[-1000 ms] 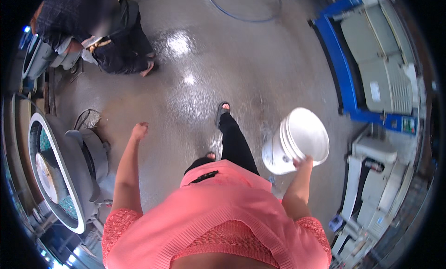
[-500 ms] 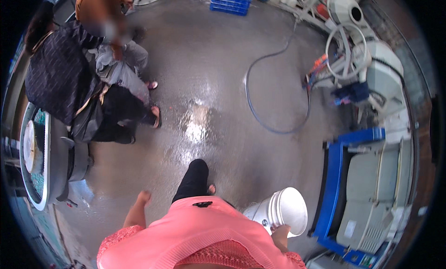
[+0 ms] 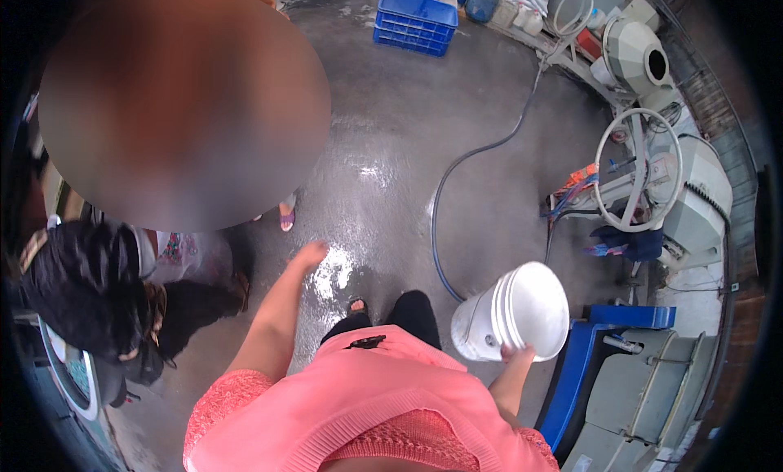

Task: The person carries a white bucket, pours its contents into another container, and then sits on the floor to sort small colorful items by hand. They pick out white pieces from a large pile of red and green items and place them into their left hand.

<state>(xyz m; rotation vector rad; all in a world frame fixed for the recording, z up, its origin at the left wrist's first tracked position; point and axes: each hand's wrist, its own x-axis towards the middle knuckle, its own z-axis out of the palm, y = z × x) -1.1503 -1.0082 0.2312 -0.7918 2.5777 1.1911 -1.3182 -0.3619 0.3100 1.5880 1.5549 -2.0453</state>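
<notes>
We can read no lettering. On the white bucket (image 3: 479, 313), between its base and ridges, we find a dark round mark (image 3: 490, 340) too small to make out; near an edge of the grey panel (image 3: 624, 390), a pale label (image 3: 582, 463), likewise unreadable.

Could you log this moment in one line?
Right hand: gripping white bucket at rim; left hand: nothing visibly held; floor: wet-looking; nearby: hose, blue crates

The fisheye head view looks steeply down from above the pink top (image 3: 367, 398), which lies nearest, takes in the left hand (image 3: 309, 255) and the right hand (image 3: 517, 354) just beyond it, and faces forward over the wet floor (image 3: 391, 137) to the blue crates (image 3: 414, 25) well off at the top.
</notes>
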